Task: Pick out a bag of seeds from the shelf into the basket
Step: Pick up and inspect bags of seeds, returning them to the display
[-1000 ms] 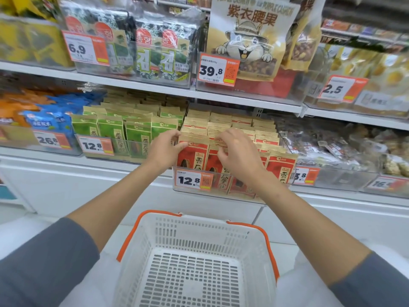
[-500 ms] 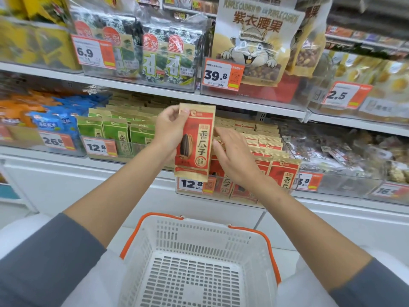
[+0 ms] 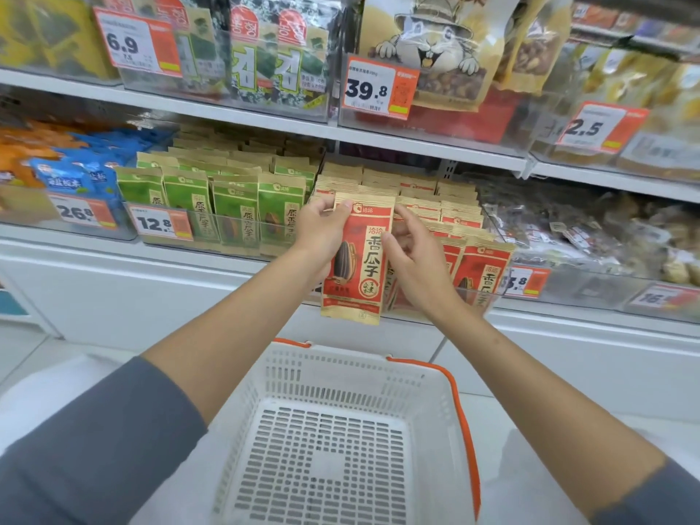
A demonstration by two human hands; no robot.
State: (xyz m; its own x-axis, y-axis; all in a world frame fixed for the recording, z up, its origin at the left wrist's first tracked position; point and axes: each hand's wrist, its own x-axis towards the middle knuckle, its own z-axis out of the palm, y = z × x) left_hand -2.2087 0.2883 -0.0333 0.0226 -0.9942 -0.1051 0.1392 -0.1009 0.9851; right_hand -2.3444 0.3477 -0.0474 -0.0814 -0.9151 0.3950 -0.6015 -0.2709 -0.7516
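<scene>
Seed bag [image 3: 359, 274] upright above basket [image 3: 341, 367], just off shelf [image 3: 416, 142]. Left hand [image 3: 322, 236] pinches its upper-left edge. Right hand [image 3: 416, 267] curls loosely alongside, grip unclear. I judge it light, crinkly, slick, so take the top seam.

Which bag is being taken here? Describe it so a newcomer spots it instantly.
On the lower white shelf, right of the green seed bags, stands a row of red-and-tan seed bags. The wanted bag is held up in front of that row by the left hand, above the white plastic basket. Only it shows its whole front, striped seed picture included.
</scene>
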